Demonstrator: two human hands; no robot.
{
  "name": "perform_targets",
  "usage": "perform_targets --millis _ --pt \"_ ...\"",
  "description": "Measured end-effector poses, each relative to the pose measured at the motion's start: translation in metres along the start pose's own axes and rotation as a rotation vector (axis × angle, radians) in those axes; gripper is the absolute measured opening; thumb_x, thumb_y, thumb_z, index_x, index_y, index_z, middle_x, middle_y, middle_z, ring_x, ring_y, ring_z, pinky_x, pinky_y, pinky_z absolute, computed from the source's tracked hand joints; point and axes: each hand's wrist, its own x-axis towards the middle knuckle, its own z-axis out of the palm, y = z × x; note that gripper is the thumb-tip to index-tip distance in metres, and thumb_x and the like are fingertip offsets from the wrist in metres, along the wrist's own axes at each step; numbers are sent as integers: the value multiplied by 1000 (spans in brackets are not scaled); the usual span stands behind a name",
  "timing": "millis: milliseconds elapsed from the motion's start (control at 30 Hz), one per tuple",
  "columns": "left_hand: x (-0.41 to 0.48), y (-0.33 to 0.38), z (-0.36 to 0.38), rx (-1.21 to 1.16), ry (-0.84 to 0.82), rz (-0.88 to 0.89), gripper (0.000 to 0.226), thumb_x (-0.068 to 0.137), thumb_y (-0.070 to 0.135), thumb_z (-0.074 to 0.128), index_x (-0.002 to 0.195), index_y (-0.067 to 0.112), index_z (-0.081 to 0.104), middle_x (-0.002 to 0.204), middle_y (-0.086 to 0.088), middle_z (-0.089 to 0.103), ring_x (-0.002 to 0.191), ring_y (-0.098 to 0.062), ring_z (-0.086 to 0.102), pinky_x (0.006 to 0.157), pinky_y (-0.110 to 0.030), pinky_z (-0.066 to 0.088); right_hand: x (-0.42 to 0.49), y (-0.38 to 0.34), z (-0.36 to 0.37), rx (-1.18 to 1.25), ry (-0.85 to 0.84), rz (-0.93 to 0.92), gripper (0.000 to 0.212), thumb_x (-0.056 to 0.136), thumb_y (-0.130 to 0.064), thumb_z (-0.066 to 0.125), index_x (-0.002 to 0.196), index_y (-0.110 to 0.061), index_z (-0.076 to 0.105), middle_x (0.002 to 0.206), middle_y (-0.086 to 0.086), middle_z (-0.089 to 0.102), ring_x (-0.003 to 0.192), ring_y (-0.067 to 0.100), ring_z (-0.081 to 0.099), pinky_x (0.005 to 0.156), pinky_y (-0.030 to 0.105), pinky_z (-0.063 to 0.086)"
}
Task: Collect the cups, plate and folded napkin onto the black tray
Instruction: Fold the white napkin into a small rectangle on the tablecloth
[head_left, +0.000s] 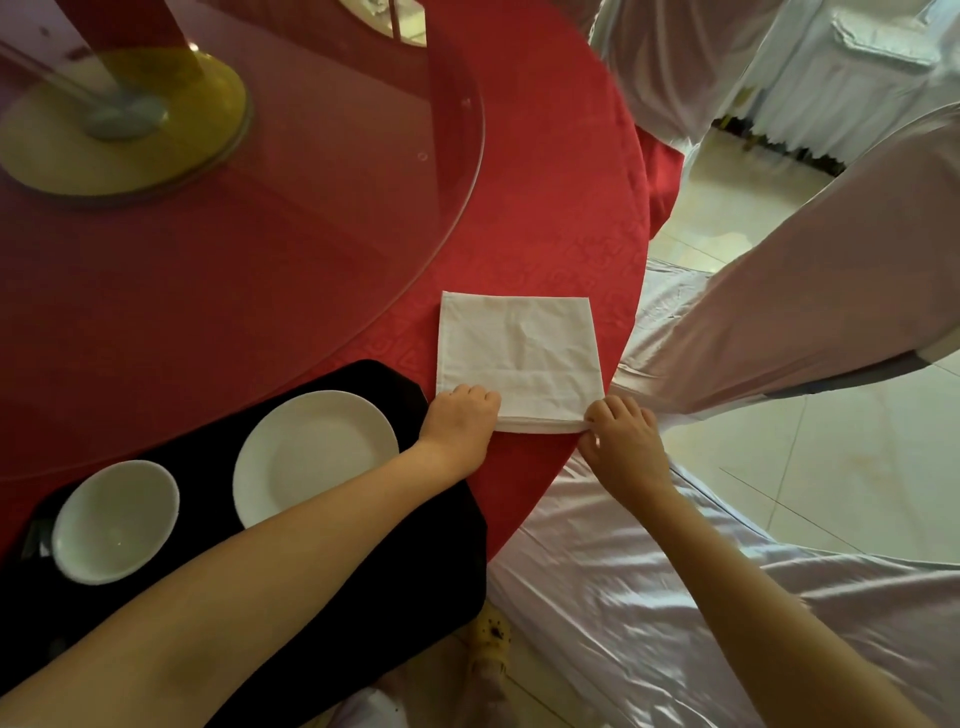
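Observation:
A folded white napkin (519, 358) lies flat on the red tablecloth, just right of the black tray (395, 571). My left hand (457, 421) grips its near left corner with curled fingers. My right hand (623, 436) pinches its near right corner at the table's edge. On the tray sit a white plate (322, 441) and, further left, a white bowl-like cup (114, 519). My left forearm crosses over the tray and hides part of it.
A round glass turntable (447, 208) on a gold base (130, 135) covers the table's middle. Chairs draped in pale satin (649, 597) stand close on the right, beyond the round table (571, 208) rim. Tiled floor shows further right.

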Motion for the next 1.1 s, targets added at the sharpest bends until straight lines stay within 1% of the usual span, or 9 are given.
perform_targets --millis 167,300,400,533,600,733,800,900,1100 --pt "-2 -16 -15 -316 -7 -102 13 80 4 42 87 9 52 91 -12 62 80 -32 57 58 -34 37 6 8 -22 305 133 -16 10 79 -5 66 86 0 61 87 15 65 87 33 54 78 40 42" --pt "13 -39 -31 -657 33 -181 22 84 7 45 97 10 63 95 -5 66 85 -21 59 71 -31 45 29 12 -36 549 144 98 12 83 -9 65 90 1 63 91 17 66 89 31 56 79 39 42" --pt "34 -55 -39 -810 132 -240 21 85 9 54 102 10 66 96 1 63 88 -12 55 72 -25 40 53 13 -43 720 133 188 13 87 -13 61 89 0 61 90 16 65 86 29 58 77 42 46" --pt "63 -67 -35 -1017 242 -340 13 86 15 59 96 9 66 89 1 61 83 -12 54 65 -22 41 92 9 -40 765 138 264 15 89 -21 56 87 -6 58 76 1 56 73 17 50 63 28 39" --pt "77 -70 -30 -1019 295 -372 12 86 17 59 93 10 65 89 1 62 82 -12 54 68 -25 41 111 8 -34 742 154 303 18 90 -22 54 87 -5 55 73 1 52 71 16 47 58 27 35" --pt "102 -73 -17 -924 391 -431 10 86 18 57 90 12 64 90 -3 67 79 -12 55 65 -23 40 138 7 -13 676 157 392 20 92 -19 47 81 -3 48 70 4 50 71 22 46 63 30 32" --pt "110 -75 -8 -831 391 -436 13 89 17 53 93 10 63 94 -8 68 82 -17 58 69 -27 43 146 7 -3 626 160 414 19 93 -19 43 77 -9 42 69 4 50 70 23 46 63 31 31" --pt "118 -73 4 -680 382 -451 18 93 20 46 97 7 58 101 -13 64 88 -29 59 73 -38 46 154 5 10 497 161 421 17 94 -21 38 82 -10 45 83 16 62 73 31 53 64 34 33" --pt "127 -65 7 -352 391 -450 23 97 23 41 100 3 52 97 -17 54 65 -36 57 55 -40 44 160 2 24 244 225 409 22 96 -20 32 97 -3 47 91 25 67 81 47 62 66 43 42"
